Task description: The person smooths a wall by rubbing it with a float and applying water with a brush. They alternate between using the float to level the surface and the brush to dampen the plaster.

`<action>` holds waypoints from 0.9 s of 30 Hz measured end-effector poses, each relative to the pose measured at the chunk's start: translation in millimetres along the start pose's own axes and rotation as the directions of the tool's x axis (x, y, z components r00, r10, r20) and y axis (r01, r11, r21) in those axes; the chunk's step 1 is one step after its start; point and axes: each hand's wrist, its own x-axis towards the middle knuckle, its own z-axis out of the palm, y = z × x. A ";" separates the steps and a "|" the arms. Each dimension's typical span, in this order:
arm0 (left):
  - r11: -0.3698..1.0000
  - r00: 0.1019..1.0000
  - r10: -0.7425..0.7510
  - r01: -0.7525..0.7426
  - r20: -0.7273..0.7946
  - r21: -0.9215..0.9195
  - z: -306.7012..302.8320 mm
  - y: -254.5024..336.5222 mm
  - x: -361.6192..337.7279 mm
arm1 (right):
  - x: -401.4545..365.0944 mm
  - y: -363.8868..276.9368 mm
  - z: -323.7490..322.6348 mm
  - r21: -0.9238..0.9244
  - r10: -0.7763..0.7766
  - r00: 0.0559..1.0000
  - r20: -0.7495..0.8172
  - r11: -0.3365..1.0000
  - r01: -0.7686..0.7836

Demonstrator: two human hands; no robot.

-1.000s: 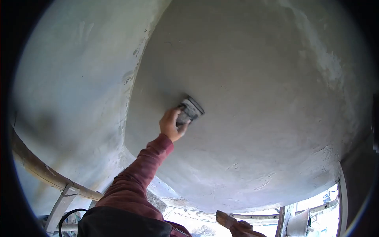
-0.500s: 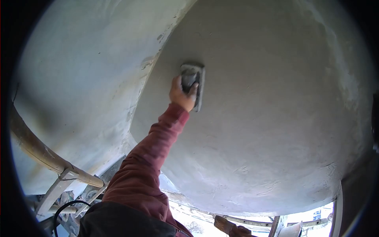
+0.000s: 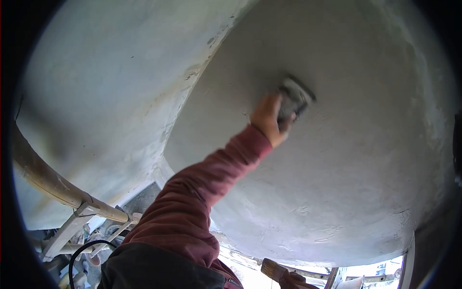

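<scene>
Our left hand (image 3: 267,120) is raised overhead and closed around the grip of a small float (image 3: 294,98), fingers curled over its back. The tool's flat face is pressed against the grey plaster surface (image 3: 337,183). The float sits tilted, in the upper middle of that surface, and its outline is a little blurred. The red sleeve (image 3: 207,188) runs down from the wrist to our shoulder at the lower left, over a dark vest (image 3: 154,269).

Our right hand (image 3: 292,280) is low at the bottom edge of the view, well apart from the float. Only a bit of it shows, wrapped round the handle of a brush (image 3: 271,268) whose bristles point to the left.

By our reading, the grey coat is already on across the whole surface, and the rubbing down is well along. The broad stretch around and under the float looks even and matt. What is left appears to be the lower band, where ridges and scrape marks (image 3: 313,226) show just above the bottom edge. The right margin also looks streaky and paler.

To the left, past a rough seam (image 3: 192,72), lies a lighter, duller surface (image 3: 106,86) that the float does not touch. Below it a scaffold pole (image 3: 53,185) crosses, with a black cable (image 3: 79,253) looping near the vest.
</scene>
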 end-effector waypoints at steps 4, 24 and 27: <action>0.992 0.982 0.069 -0.087 0.178 0.095 -12.5 -30.3 -97.8 | 11.4 0.8 6.7 0.055 0.005 1.000 -0.003 0.998 -0.005; 0.970 0.932 0.226 -0.241 0.284 0.018 12.1 22.6 -73.8 | 13.3 20.4 12.4 0.268 0.250 0.963 0.100 0.925 -0.268; 0.994 0.984 -0.071 0.056 0.162 0.098 -28.5 -45.6 -121.6 | 12.7 27.9 14.6 0.327 0.280 0.958 0.059 0.902 -0.284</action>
